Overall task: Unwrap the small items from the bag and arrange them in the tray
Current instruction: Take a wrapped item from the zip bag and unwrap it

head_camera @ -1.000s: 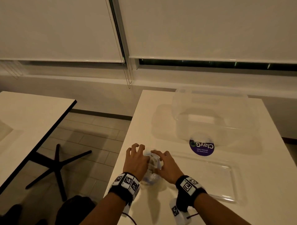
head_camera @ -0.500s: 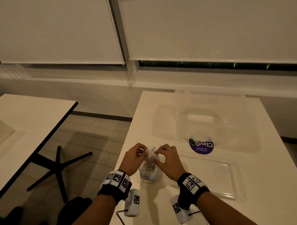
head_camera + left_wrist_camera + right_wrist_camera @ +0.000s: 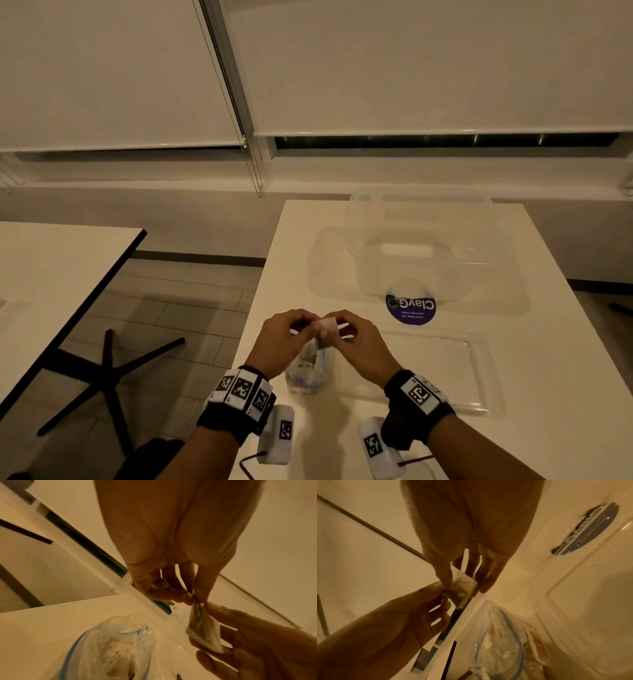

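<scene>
Since half a second before, both hands had lifted a small wrapped item (image 3: 324,323) clear of the bag (image 3: 310,371). It hung at lower centre of the head view, long axis running left to right. The left hand (image 3: 282,337) pinched its left end; the right hand (image 3: 359,346) gripped its right end with curled fingers. Directly below stood the clear bag, mouth up. To its right lay the clear tray (image 3: 479,404); above that, a clear lidded box (image 3: 428,240) and a purple sticker (image 3: 411,307).
</scene>
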`<state>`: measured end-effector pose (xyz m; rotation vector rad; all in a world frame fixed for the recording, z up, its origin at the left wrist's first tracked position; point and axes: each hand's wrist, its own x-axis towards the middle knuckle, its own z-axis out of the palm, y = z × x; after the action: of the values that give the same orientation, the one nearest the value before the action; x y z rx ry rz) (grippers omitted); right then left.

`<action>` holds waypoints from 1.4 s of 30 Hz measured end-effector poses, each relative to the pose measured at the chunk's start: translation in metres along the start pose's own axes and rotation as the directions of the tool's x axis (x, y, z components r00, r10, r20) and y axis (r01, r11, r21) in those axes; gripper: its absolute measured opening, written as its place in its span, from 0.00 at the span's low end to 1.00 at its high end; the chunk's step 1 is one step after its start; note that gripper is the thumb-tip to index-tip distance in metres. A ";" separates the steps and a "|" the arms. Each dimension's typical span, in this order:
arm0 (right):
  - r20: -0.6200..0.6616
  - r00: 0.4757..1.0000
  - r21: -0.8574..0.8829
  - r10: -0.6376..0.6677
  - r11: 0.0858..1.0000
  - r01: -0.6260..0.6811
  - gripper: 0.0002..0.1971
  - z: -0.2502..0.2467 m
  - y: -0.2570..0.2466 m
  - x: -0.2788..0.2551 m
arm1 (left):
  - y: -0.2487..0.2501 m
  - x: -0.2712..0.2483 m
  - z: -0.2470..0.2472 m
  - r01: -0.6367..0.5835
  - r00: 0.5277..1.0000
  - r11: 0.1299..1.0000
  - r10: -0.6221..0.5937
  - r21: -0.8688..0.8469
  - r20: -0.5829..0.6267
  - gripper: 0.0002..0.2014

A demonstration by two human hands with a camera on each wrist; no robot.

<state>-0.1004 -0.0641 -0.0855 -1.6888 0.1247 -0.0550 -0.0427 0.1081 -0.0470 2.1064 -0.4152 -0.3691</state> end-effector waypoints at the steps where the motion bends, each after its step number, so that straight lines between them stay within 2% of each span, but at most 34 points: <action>1: -0.021 1.000 0.020 -0.014 1.000 0.014 0.06 -0.002 -0.002 -0.001 | 0.004 0.000 0.001 -0.014 1.000 1.000 0.014 -0.016 -0.012 0.03; 3: -0.081 0.997 0.064 -0.016 0.998 0.022 0.02 -0.005 -0.005 -0.003 | 0.010 -0.002 0.003 0.011 0.999 0.988 -0.018 -0.151 -0.050 0.04; 5: -0.134 0.991 0.080 -0.024 0.996 0.035 0.01 -0.010 -0.007 -0.006 | 0.018 -0.005 0.007 0.066 0.997 0.958 -0.075 -0.278 -0.024 0.04; 8: -0.131 0.991 0.069 -0.025 0.997 0.035 0.04 -0.022 -0.013 -0.012 | 0.024 -0.009 0.017 0.042 0.999 0.959 -0.033 -0.280 0.035 0.06; 12: -0.164 0.986 -0.020 -0.031 0.999 0.028 0.08 -0.042 -0.012 -0.023 | 0.038 -0.007 0.031 -0.027 1.000 0.980 0.029 -0.195 0.006 0.04; 16: -0.206 0.979 0.002 -0.008 1.000 0.009 0.07 -0.062 -0.016 -0.035 | 0.053 -0.006 0.051 -0.032 0.999 0.942 0.040 -0.333 0.016 0.02; 22: -0.314 0.949 0.057 0.007 0.998 0.011 0.06 -0.088 -0.027 -0.056 | 0.070 -0.008 0.078 -0.090 0.996 0.945 0.083 -0.314 -0.036 0.02; 24: -0.354 0.935 0.068 -0.007 0.997 0.033 0.09 -0.093 -0.031 -0.060 | 0.079 -0.011 0.086 -0.083 0.995 0.940 0.094 -0.332 0.017 0.03; 27: -0.313 0.949 0.059 -0.028 0.997 0.049 0.04 -0.096 -0.035 -0.065 | 0.087 -0.012 0.095 -0.043 0.991 0.923 0.088 -0.384 0.099 0.08; 30: -0.244 0.968 0.026 -0.052 0.998 0.060 0.11 -0.098 -0.037 -0.071 | 0.090 -0.008 0.098 -0.009 0.996 0.873 0.049 -0.488 0.068 0.06; 33: -0.310 0.950 0.018 -0.046 0.998 0.054 0.17 -0.103 -0.036 -0.071 | 0.093 -0.004 0.096 0.050 0.996 0.821 -0.001 -0.568 0.086 0.07; 38: -0.310 0.950 0.017 -0.025 0.999 0.032 0.06 -0.113 -0.033 -0.068 | 0.096 -0.002 0.096 0.069 0.985 0.837 0.027 -0.542 0.168 0.08; 42: -0.376 0.926 0.030 -0.035 0.998 0.050 0.01 -0.115 -0.034 -0.063 | 0.090 0.000 0.100 0.059 0.991 0.873 0.006 -0.484 0.131 0.06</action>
<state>-0.1742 -0.1668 -0.0351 -1.6252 0.3725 -0.4135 -0.0973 -0.0128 -0.0231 1.5985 -0.3260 -0.5660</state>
